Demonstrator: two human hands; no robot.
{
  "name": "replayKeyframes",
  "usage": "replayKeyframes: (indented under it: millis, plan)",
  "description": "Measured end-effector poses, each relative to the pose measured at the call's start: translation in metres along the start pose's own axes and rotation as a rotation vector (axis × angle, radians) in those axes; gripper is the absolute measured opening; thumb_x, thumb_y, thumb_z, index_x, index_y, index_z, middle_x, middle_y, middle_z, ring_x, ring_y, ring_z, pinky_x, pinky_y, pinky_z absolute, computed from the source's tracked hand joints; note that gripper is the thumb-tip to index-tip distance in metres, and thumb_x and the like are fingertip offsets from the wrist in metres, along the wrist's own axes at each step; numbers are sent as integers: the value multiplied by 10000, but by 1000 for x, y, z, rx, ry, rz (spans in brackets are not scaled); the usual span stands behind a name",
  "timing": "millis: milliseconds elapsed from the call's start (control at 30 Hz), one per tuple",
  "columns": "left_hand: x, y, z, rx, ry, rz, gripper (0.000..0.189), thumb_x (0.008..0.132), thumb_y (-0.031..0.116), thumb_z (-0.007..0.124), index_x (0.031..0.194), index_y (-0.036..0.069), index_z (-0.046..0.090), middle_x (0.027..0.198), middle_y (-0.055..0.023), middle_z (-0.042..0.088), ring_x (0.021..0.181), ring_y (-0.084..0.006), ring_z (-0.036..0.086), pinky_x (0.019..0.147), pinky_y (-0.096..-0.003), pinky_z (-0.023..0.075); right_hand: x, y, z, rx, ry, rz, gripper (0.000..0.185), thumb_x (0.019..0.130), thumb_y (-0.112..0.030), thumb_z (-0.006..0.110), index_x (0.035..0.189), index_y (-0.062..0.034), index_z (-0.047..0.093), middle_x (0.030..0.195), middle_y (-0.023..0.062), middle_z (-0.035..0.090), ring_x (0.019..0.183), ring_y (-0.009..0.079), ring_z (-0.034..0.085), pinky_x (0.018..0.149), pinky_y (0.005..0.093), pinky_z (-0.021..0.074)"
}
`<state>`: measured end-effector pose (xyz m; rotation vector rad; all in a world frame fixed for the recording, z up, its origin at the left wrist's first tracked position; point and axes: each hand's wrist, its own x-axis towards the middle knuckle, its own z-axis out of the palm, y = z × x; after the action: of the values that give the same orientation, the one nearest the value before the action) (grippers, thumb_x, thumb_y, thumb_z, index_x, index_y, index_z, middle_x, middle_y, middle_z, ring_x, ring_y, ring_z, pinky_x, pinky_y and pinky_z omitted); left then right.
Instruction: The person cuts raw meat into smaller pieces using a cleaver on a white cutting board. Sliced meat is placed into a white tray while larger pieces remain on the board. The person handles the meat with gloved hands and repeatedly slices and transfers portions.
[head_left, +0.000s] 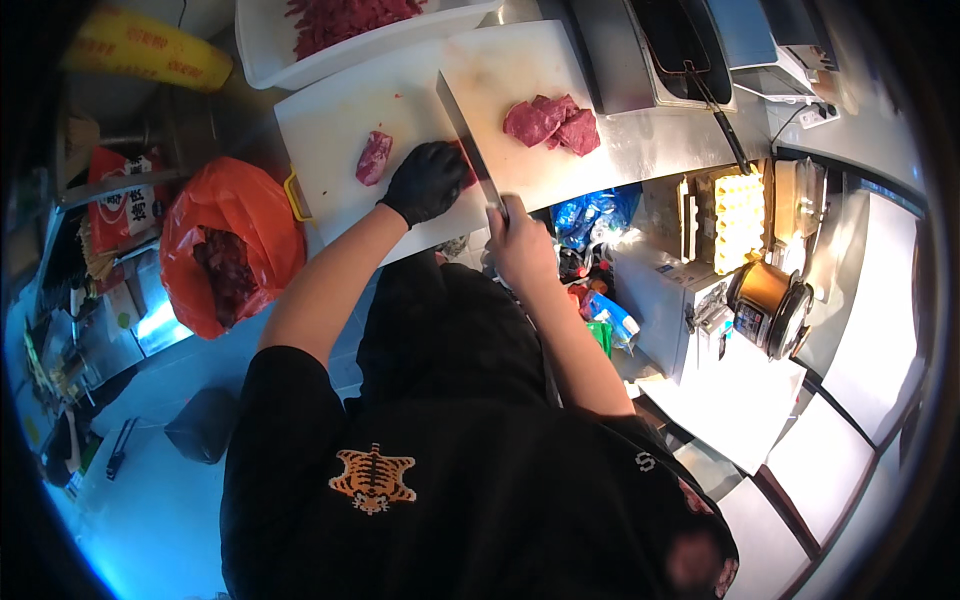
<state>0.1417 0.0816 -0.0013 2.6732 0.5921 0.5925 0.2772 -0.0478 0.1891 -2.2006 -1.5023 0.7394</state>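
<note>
My left hand (429, 184), in a black glove, is curled over a piece of red meat (470, 177) and holds it against the white cutting board (330, 112). Most of that piece is hidden under the glove and behind the blade. Bare, my right hand (523, 244) grips the handle of a large kitchen knife (463, 127). The blade points away from me, close to the gloved fingers. To the left on the board lies a small strip of marbled meat (373, 158). Several flat cuts of red meat (553, 124) are heaped on the right.
Behind the board stands a white plastic tub (259, 66) with cut meat. An orange-red plastic bag (184, 247) holding dark meat is at left. To the right are a deep fryer with a basket handle (729, 139) and egg trays (739, 225). A yellow handle (292, 193) edges the board.
</note>
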Motion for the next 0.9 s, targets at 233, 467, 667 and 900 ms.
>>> replayKeyframes:
  millis: [233, 467, 667, 900]
  plan:
    - [1, -2, 3, -43, 41, 36, 263, 842, 233, 706, 1074, 110, 695, 1174, -116, 645, 1187, -353, 583, 1029, -485, 478, -2, 27, 39, -39, -69, 213, 288, 1038, -318, 601, 1200, -81, 585, 806, 291, 697, 791, 522, 680, 684, 597, 545]
    - [-2, 1, -7, -25, -61, -30, 260, 847, 217, 706, 1088, 121, 692, 1177, -114, 641, 1186, -350, 581, 1026, -487, 476, 0, 3, 3, -29, -32, 9, 310, 1033, -337, 613, 1203, -78, 602, 820, 285, 707, 772, 521, 680, 683, 594, 544]
    - [1, 2, -7, -69, 9, -14, 245, 864, 215, 694, 1082, 104, 696, 1153, -120, 654, 1147, -349, 598, 1008, -483, 483, -15, 12, 23, -104, -5, -14, 293, 1035, -314, 604, 1220, -87, 587, 826, 276, 712, 790, 512, 689, 705, 600, 546]
    - [-6, 0, -12, -38, 0, -6, 234, 860, 228, 713, 1073, 130, 705, 1166, -137, 635, 1173, -364, 582, 1022, -489, 475, 20, -4, 6, 1, -33, 9, 301, 1041, -310, 590, 1237, -82, 577, 846, 277, 713, 810, 513, 684, 713, 595, 547]
